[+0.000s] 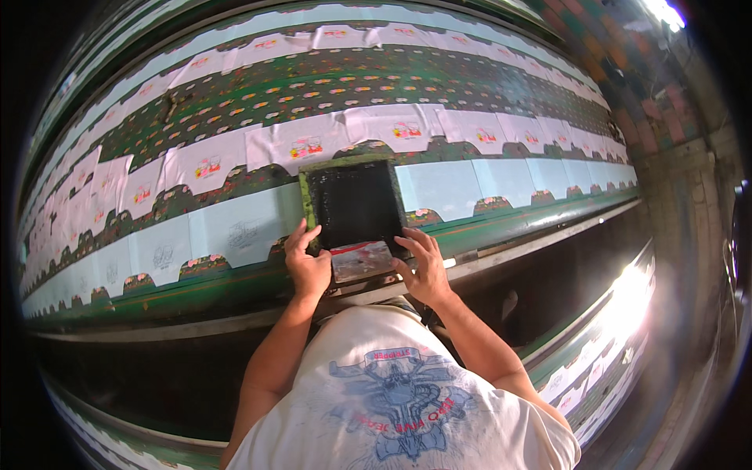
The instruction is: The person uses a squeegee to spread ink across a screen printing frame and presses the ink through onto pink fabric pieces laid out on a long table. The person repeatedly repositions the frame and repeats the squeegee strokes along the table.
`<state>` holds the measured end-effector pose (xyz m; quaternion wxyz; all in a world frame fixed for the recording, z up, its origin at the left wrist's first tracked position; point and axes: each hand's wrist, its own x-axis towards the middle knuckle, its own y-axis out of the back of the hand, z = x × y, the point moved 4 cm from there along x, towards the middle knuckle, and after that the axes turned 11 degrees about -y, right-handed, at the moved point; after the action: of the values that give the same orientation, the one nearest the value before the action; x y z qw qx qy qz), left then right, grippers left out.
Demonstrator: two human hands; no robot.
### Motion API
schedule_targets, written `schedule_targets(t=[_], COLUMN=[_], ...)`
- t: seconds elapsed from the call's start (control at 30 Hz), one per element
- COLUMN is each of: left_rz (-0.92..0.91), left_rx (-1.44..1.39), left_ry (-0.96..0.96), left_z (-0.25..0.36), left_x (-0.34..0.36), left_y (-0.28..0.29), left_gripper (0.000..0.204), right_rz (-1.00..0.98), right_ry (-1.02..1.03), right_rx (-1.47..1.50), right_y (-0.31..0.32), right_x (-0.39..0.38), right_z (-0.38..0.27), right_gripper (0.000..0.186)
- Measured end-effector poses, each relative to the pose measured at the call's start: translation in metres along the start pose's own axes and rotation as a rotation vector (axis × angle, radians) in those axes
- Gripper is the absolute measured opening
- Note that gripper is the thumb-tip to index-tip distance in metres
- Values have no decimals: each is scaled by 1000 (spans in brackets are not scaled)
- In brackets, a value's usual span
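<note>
Black-centred frame (354, 204), 1 pc., gripped on L side by L hand (308, 266), R side by R hand (425, 268); lt.-blue panels (435, 188) adj., both sides, on green tabletop (501, 222).

The frame (306, 193) has a rough rim and matt black panel (356, 202). The pink pieces (270, 147) look like matt cloth, the near table edge (509, 222) glossy.

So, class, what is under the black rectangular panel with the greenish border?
Directly beneath the black panel, nothing can be seen: it covers that spot. Flat pale-blue sheets show on either side, lying on the long green table.
</note>
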<state>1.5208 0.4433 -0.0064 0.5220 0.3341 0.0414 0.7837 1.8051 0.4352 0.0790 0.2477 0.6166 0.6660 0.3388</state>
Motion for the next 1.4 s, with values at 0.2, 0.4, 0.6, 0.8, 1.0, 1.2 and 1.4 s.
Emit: schedule_targets(t=[0.2, 0.4, 0.6, 0.8, 1.0, 1.2, 1.4], left_rz=[58, 122, 160, 141, 201, 96, 71], left_rx=[-27, -117, -200, -213, -522, -397, -152], left_ry=[-61, -108, -46, 41, 288, 279, 122], left_z=[37, 90, 115, 115, 108, 99, 119], left_x=[7, 7, -9, -19, -23, -25, -12], left_y=[-13, -109, -199, -236, -247, -243, -238], left_gripper=[40, 37, 37, 31, 31, 35, 54], right_rz=[-131, -34, -67, -141, -210, -145, -286], right_ry=[-210, -97, -66, -40, -4, 318, 593], right_rx=[362, 305, 296, 344, 361, 88, -79], right_y=[18, 82, 145, 175, 186, 193, 179], right_x=[-8, 2, 14, 17, 26, 35, 53], right_z=[49, 128, 201, 239, 252, 222, 170], right_gripper=[47, 44, 42, 41, 39, 37, 58])
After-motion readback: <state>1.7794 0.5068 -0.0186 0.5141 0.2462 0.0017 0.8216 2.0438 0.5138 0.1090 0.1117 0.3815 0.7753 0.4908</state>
